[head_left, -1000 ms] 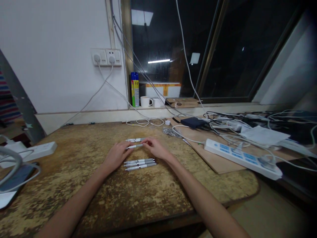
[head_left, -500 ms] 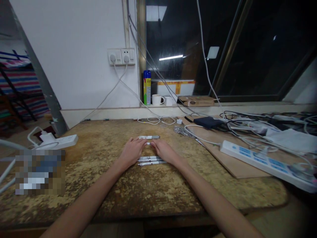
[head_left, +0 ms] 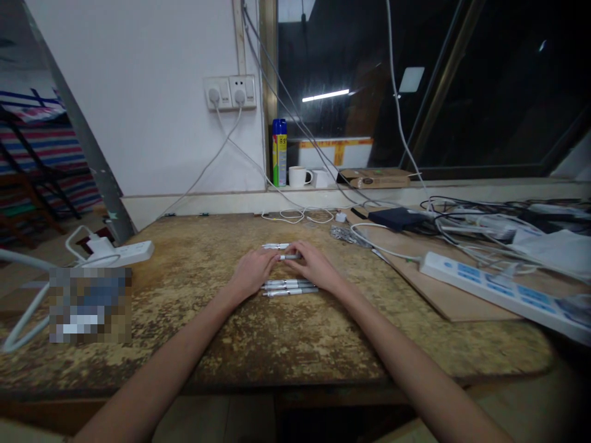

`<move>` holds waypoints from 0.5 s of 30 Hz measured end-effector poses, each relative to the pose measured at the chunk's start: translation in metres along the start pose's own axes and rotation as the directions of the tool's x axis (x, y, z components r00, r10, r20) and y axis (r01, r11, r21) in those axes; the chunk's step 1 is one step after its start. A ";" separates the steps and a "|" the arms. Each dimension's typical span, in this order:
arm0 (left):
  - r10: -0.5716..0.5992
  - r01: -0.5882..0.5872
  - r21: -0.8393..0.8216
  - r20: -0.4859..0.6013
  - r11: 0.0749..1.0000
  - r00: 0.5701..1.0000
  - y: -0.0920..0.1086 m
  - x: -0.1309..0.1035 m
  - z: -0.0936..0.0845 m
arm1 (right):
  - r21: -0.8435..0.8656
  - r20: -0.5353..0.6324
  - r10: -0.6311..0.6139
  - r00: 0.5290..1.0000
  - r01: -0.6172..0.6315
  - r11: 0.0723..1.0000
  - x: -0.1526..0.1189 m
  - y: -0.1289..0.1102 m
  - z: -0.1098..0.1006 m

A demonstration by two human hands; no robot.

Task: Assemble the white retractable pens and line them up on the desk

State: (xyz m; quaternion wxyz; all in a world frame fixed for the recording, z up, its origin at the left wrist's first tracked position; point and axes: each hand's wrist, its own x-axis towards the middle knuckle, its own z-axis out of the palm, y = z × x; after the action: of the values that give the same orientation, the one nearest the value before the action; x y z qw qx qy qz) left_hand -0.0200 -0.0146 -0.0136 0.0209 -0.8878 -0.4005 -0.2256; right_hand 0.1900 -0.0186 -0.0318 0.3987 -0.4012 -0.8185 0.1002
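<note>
Between my two hands lies a white and grey pen, low over the worn wooden table. My left hand is closed on its left end. The thumb and fingers of my right hand are bent around its grey right part, with a gap between them; whether they grip it is hard to tell. Just beyond my fingers rests another pen, partly hidden by my right hand. Nearer to me, several white and grey pens lie side by side, their ends partly covered by my hands.
A white power strip and tangled cables lie on brown cardboard at the right. Another power strip is at the left. A spray can and white mug stand on the sill.
The view has shifted slightly. My right hand's fingers have spread apart around the pen between my hands, and more of that pen now shows.
</note>
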 end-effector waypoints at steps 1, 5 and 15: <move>0.022 -0.022 0.001 -0.006 1.000 1.000 0.001 0.000 0.000 | 0.020 0.014 0.029 1.000 -0.029 0.999 0.000 -0.001 -0.001; 0.072 -0.072 0.013 -0.016 0.997 0.997 0.003 0.000 0.001 | 0.057 0.078 0.082 0.994 -0.087 0.995 0.000 -0.002 0.000; 0.063 -0.063 0.010 -0.005 0.998 0.998 0.003 0.000 0.001 | 0.231 0.036 0.164 0.986 -0.167 0.958 0.001 -0.002 0.002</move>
State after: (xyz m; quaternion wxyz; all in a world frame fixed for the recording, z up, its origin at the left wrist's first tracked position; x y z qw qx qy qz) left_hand -0.0174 -0.0161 -0.0135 0.0333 -0.8992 -0.3734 -0.2254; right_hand 0.1868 -0.0192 -0.0315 0.4266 -0.4177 -0.7679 0.2321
